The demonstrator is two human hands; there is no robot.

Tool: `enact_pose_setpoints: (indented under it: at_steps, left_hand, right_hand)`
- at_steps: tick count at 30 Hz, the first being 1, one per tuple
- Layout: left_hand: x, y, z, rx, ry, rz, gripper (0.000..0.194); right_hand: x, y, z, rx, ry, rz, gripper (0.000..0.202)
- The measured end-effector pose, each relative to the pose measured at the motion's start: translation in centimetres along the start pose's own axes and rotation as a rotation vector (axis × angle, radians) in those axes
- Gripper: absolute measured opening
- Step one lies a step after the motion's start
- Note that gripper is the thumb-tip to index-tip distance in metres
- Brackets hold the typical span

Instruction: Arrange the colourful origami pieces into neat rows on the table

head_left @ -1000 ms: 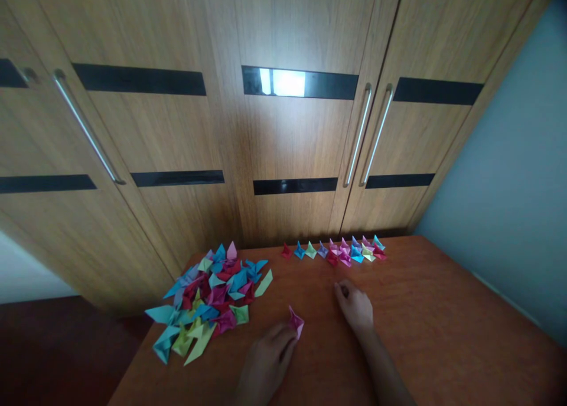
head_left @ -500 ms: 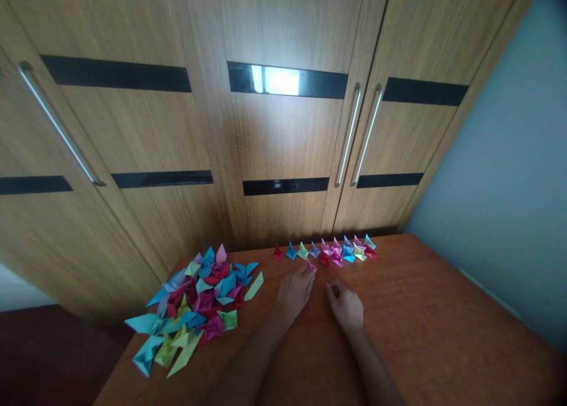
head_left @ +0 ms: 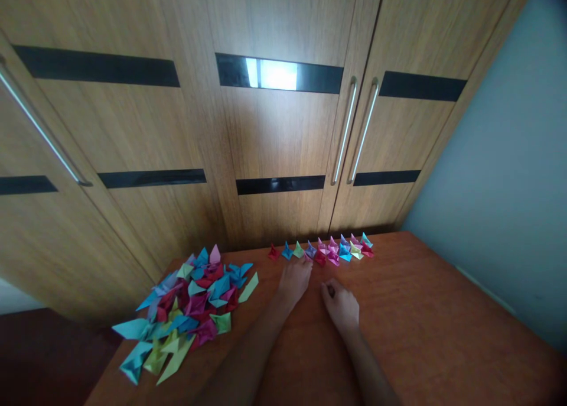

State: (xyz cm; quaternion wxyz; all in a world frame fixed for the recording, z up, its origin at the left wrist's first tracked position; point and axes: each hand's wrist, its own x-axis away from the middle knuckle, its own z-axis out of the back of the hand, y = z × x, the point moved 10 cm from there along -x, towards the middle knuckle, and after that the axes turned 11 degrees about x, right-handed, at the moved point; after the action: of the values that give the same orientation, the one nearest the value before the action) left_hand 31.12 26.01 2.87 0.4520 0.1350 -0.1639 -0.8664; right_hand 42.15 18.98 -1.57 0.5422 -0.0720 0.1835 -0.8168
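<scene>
My left hand (head_left: 296, 281) is pinching a small pink folded-paper piece (head_left: 309, 257) just on the near side of the rows of colourful folded-paper pieces (head_left: 333, 257), while my loosely curled right hand (head_left: 341, 305) is resting farther from them.

1. Before me is a reddish-brown, wood-grained tabletop (head_left: 425, 323).
2. On my left lies a loose, overlapping heap of folded paper pieces (head_left: 195, 302) in blue, teal, pink, red, purple and yellow-green.
3. Along the far edge I see small, pointed folded-paper figures (head_left: 333, 249) in mixed colours: four spaced singly at the left, the others bunched closely at the right.
</scene>
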Motion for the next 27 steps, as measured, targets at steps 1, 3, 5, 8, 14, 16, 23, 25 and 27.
enact_pose_setpoints:
  at_steps: [1,3,5,8,14,16,23,25,27]
  left_hand:
    - [0.0,0.0,0.0,0.001,0.011,-0.005,0.030]
    - [0.0,0.0,-0.1,-0.001,0.029,-0.016,0.029]
    - [-0.1,0.0,-0.2,-0.002,0.037,-0.023,0.028]
    - [-0.3,0.1,-0.3,-0.007,0.042,-0.024,0.027]
    - [-0.5,0.2,-0.1,-0.005,0.056,-0.024,0.027]
    - [-0.6,0.2,0.0,-0.001,0.062,-0.026,0.026]
    - [-0.4,0.1,0.6,0.026,0.084,-0.008,0.029]
    - [-0.1,0.0,0.8,0.036,0.090,0.008,0.030]
    - [0.6,-0.2,1.0,0.046,0.092,0.031,0.031]
  right_hand:
    - [0.0,0.0,0.0,0.001,-0.001,-0.006,0.027]
    - [0.0,0.1,0.1,-0.001,-0.001,-0.011,0.027]
    - [0.0,0.0,0.1,-0.007,0.000,-0.005,0.026]
    - [-0.1,0.0,0.0,-0.005,-0.002,0.000,0.025]
    - [-0.1,0.1,0.0,0.013,-0.001,-0.007,0.024]
    - [-0.1,0.0,-0.1,0.015,-0.005,-0.004,0.024]
    - [-0.1,0.0,0.0,0.011,0.010,0.005,0.025]
    - [-0.1,-0.1,0.1,0.013,0.025,0.011,0.025]
    - [-0.1,0.0,0.1,0.018,0.031,0.013,0.025]
